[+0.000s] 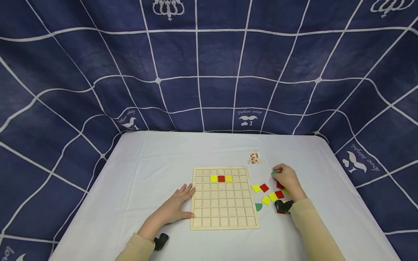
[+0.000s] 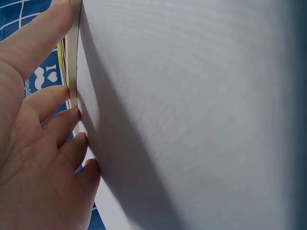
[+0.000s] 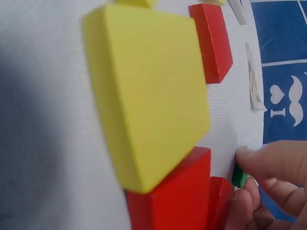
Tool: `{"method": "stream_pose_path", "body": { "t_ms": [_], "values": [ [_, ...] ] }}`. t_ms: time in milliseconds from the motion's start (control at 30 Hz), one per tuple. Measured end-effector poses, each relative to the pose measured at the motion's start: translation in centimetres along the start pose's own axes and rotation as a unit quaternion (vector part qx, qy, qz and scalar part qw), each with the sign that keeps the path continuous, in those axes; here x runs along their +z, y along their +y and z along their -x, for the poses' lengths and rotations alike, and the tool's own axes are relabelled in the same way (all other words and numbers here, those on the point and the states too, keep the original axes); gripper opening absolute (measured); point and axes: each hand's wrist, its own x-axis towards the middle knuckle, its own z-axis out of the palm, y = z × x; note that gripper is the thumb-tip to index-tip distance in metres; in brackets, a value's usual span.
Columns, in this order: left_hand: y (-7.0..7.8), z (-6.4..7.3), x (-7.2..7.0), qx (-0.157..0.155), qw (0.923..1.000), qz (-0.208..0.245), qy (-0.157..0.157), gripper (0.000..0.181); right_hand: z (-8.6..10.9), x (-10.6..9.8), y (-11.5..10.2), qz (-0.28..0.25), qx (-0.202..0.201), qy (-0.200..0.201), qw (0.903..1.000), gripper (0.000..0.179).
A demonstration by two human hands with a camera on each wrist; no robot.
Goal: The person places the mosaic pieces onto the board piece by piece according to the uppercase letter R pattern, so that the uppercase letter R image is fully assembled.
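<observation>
Fingers of the right hand (image 1: 288, 178) pinch a green piece (image 3: 238, 177), likely light and stiff, best held by its edges, while the left hand (image 1: 175, 206), fingers spread, touches the board (image 1: 214, 203).

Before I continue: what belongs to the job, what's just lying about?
Likely job items:
gridded board, touched by the left hand
green pieces, one in the right hand
red and yellow tiles
patterned card

Apparently just surroundings:
white tablecloth
blue curtain
black wrist devices
</observation>
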Motion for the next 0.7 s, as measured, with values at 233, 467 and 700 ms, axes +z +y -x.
{"method": "stream_pose_path", "body": {
  "t_ms": [233, 467, 700],
  "values": [
    [0.01, -0.02, 0.0, 0.003, 1.0, 0.001, -0.001, 0.093, -0.16, 0.27, -0.17, 0.001, 0.003, 0.005, 1.0, 0.034],
    [-0.01, -0.06, 0.09, 0.0, 1.0, -0.003, -0.002, 0.093, -0.19, -0.05, -0.42, -0.004, 0.0, -0.018, 0.9998, 0.033],
    [0.07, -0.12, 0.14, -0.007, 1.0, -0.001, 0.001, 0.093, 0.44, -0.07, -0.98, -0.011, -0.039, -0.016, 0.999, 0.023]
  ]
}}
